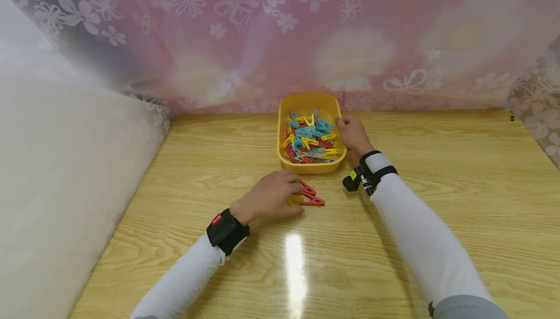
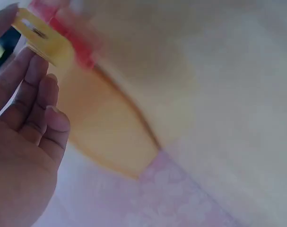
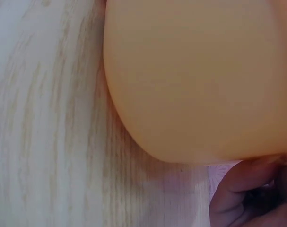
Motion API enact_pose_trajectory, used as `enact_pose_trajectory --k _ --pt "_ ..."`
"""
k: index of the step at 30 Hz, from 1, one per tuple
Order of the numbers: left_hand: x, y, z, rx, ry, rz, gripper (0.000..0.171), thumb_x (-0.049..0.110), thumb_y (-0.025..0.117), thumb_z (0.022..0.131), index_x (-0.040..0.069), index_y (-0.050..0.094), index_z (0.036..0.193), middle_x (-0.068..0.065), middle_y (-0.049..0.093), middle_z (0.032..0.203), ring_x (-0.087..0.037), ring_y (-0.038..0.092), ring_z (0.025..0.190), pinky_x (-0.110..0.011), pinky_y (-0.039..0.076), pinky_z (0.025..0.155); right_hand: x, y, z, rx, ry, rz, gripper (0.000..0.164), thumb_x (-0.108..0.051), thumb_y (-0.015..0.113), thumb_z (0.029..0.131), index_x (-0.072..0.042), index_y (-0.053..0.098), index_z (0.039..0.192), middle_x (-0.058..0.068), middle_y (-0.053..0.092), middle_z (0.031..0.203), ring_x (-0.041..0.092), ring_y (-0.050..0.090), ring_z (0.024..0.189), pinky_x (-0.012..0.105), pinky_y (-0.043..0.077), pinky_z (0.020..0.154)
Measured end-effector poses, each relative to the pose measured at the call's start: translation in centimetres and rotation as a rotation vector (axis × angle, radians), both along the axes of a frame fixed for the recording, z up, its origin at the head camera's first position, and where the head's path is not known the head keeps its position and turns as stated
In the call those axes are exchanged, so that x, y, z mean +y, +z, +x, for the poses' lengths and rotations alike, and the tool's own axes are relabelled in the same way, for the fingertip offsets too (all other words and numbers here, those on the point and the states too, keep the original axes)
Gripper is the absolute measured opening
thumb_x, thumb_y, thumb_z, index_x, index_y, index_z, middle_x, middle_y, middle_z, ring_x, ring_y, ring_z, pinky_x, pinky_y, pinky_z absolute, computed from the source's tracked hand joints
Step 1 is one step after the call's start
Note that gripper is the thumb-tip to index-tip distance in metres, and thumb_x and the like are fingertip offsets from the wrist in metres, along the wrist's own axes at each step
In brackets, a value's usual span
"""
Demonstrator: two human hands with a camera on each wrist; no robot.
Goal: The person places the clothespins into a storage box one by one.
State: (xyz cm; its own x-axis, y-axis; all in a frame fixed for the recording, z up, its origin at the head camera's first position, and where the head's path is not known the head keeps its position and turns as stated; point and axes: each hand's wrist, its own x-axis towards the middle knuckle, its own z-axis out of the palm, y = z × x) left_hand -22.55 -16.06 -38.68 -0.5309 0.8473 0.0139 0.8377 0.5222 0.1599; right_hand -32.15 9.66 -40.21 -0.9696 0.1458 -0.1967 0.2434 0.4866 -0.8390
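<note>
My left hand (image 1: 273,195) is just in front of the yellow plastic basket, low over the table. In the left wrist view its thumb and fingers pinch a yellow clothespin (image 2: 45,35). Red clothespins (image 1: 312,199) lie right beside those fingertips; whether the yellow one touches them I cannot tell. Several blue, yellow, red and grey clothespins (image 1: 309,132) fill the basket (image 1: 311,168). At the basket's right side, my right hand (image 1: 353,134) grips the rim with curled fingers. The right wrist view shows the basket's smooth outer wall (image 3: 195,85) close up.
The wood-grain table (image 1: 437,202) runs back to a pink flowered curtain (image 1: 271,42), close behind the basket. A pale wall or cloth (image 1: 65,139) borders the left side.
</note>
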Motion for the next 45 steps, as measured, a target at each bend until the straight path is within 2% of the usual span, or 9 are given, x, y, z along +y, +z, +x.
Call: enact_pose_trajectory --k 5,10,16,21,30,35,39,42,45 --pt "-0.8 3.7 -1.5 -0.019 0.024 0.193 0.030 0.044 0.069 0.085 0.016 0.070 0.094 0.002 0.059 0.092 -0.013 0.051 0.086 -0.028 0.042 0.076 -0.2 -0.1 -0.1 0.007 0.011 0.016 0.045 -0.038 0.032 0.104 0.002 0.050 0.110 0.010 0.042 0.087 0.017 0.046 0.069 0.023 0.040 0.055" --pt "-0.2 6.2 -5.0 -0.006 0.085 0.295 0.034 0.042 0.071 0.085 0.011 0.070 0.100 -0.002 0.060 0.099 -0.018 0.052 0.094 -0.031 0.043 0.082 -0.6 -0.3 0.0 0.002 0.013 0.005 0.043 -0.038 0.033 0.104 0.001 0.049 0.111 0.011 0.042 0.088 0.018 0.045 0.069 0.024 0.040 0.056" --pt "0.8 5.7 -9.7 -0.001 0.212 0.252 0.041 0.042 0.068 0.087 0.009 0.067 0.112 -0.005 0.059 0.110 -0.024 0.050 0.112 -0.035 0.032 0.103 -1.2 -0.7 0.0 0.017 0.024 -0.014 0.045 -0.038 0.034 0.104 0.002 0.050 0.113 0.010 0.043 0.087 0.016 0.045 0.067 0.024 0.040 0.056" --pt "0.6 4.0 -11.1 -0.067 0.266 0.151 0.051 0.045 0.066 0.088 0.009 0.062 0.123 -0.007 0.056 0.122 -0.024 0.049 0.114 -0.039 0.037 0.099 -1.7 -0.5 0.0 0.020 0.044 -0.025 0.046 -0.038 0.033 0.104 0.003 0.051 0.115 0.010 0.044 0.088 0.016 0.046 0.067 0.024 0.041 0.056" --pt "0.0 3.3 -11.4 -0.061 0.272 0.210 0.043 0.040 0.066 0.089 0.009 0.064 0.119 -0.008 0.055 0.124 -0.026 0.047 0.117 -0.042 0.036 0.099 -1.4 0.2 -0.2 0.034 0.033 0.001 0.045 -0.037 0.033 0.104 0.003 0.052 0.113 0.010 0.043 0.088 0.018 0.045 0.069 0.025 0.040 0.057" --pt "-0.1 3.2 -10.7 -0.035 0.258 0.221 0.040 0.039 0.065 0.090 0.009 0.065 0.116 -0.007 0.055 0.124 -0.025 0.045 0.119 -0.039 0.034 0.101 -0.9 -0.4 -0.2 0.031 0.027 0.006 0.044 -0.038 0.033 0.104 0.001 0.052 0.107 0.009 0.042 0.084 0.017 0.045 0.066 0.024 0.040 0.055" --pt "-0.6 3.1 -9.1 0.026 0.214 0.309 0.032 0.035 0.067 0.090 0.009 0.067 0.109 -0.007 0.058 0.115 -0.025 0.047 0.114 -0.038 0.035 0.098 -0.5 -0.6 -0.1 0.027 0.019 -0.004 0.042 -0.038 0.033 0.104 0.001 0.050 0.104 0.009 0.040 0.082 0.017 0.044 0.064 0.025 0.039 0.054" --pt "-1.0 3.0 -7.2 0.069 0.143 0.401 0.021 0.028 0.068 0.089 0.009 0.067 0.099 -0.007 0.061 0.101 -0.023 0.051 0.102 -0.036 0.040 0.090 -0.2 -0.6 -0.1 0.027 0.016 0.003 0.043 -0.037 0.033 0.104 0.002 0.050 0.106 0.009 0.041 0.083 0.017 0.044 0.065 0.024 0.039 0.054" --pt "-1.4 2.8 -4.9 0.058 0.073 0.409 0.014 0.024 0.068 0.088 0.011 0.065 0.093 -0.003 0.060 0.090 -0.018 0.053 0.087 -0.032 0.043 0.078 0.1 -0.4 -0.2 0.030 0.011 0.014 0.044 -0.037 0.032 0.104 0.002 0.051 0.111 0.011 0.043 0.087 0.018 0.046 0.068 0.023 0.040 0.054"
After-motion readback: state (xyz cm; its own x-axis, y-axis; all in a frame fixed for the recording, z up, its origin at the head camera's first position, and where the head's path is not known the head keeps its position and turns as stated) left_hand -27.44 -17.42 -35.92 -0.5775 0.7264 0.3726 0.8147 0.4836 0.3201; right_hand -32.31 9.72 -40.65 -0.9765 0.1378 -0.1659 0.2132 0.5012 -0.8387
